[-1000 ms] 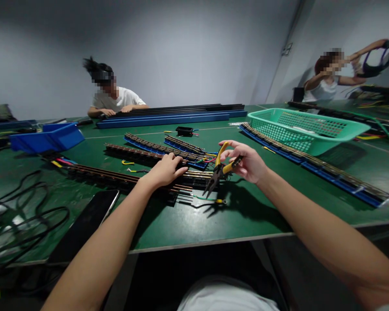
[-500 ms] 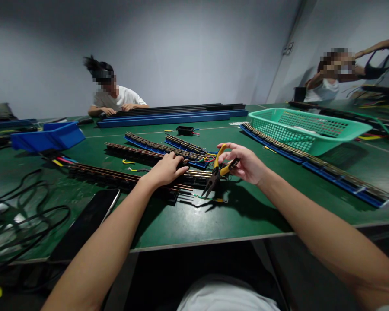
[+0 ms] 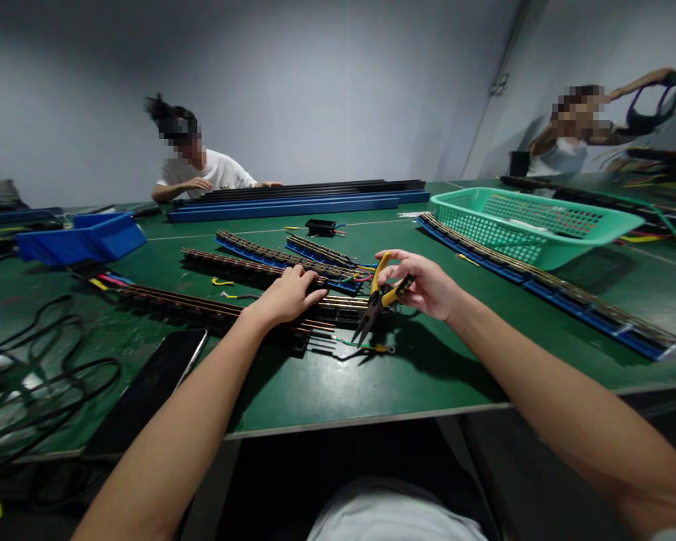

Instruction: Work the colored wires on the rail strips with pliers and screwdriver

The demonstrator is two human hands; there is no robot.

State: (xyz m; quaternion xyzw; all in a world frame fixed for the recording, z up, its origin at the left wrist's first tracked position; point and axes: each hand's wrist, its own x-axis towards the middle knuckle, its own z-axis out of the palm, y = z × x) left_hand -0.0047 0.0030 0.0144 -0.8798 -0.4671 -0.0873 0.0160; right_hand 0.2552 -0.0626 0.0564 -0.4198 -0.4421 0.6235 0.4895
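Observation:
My left hand (image 3: 293,295) lies over a dark curved strip with copper rails (image 3: 172,298), its thumb apart and its fingers stretched out across the rails; their tips are partly hidden. Needle-nose pliers (image 3: 378,302) with yellow handles are held in my right hand (image 3: 431,285), handles spread and jaws pointing down and left. Below the jaws, a green and yellow wire (image 3: 372,347) with a ring end runs from the strip's right end. Close behind my left hand lie another dark rail strip (image 3: 225,259) and a blue-based rail strip (image 3: 253,246).
A green basket (image 3: 586,242) stands at right beside a long curved rail strip (image 3: 532,284). At left are a blue bin (image 3: 79,242), a phone (image 3: 152,387) and tangled black cables (image 3: 61,361). Two people (image 3: 217,169) sit across the table, one behind long blue bars (image 3: 293,207).
My hands and the pliers stay almost still. The person opposite has moved one hand right along the bars and drawn the other back. The person at right still raises a black strapped object, shifted slightly left.

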